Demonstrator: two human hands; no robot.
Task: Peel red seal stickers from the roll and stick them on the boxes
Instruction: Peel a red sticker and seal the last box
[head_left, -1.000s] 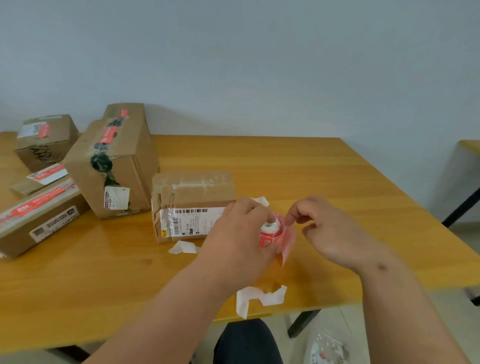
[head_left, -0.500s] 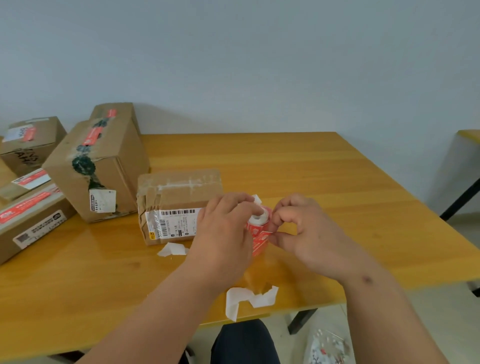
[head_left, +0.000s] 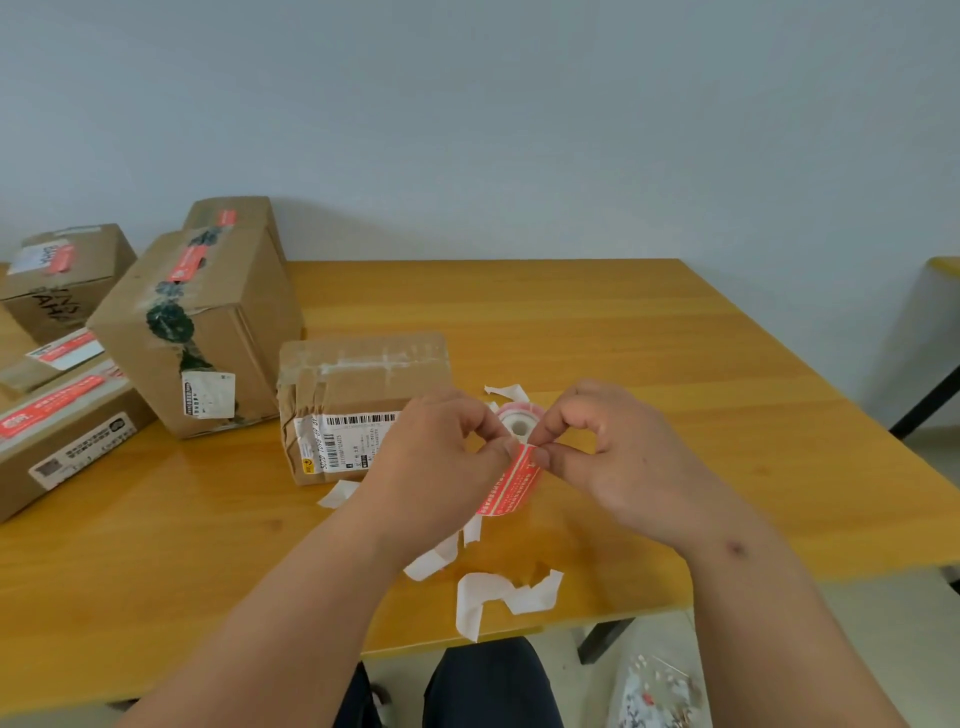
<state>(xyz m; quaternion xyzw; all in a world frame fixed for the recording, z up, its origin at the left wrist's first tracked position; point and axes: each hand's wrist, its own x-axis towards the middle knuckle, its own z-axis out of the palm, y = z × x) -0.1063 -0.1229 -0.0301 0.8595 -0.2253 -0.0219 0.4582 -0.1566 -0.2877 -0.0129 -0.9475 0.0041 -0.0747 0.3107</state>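
Left hand and right hand both pinch top end of red seal sticker, hanging above table. Roll just behind fingers. Unstickered box left of hands; stickered boxes farther left.

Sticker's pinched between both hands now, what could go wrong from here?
1. The sticker hangs loose below the hands; it could curl and stick to itself or to a finger.
2. Backing scraps lie under it and could catch the glue.

Sticker roll half behind hands
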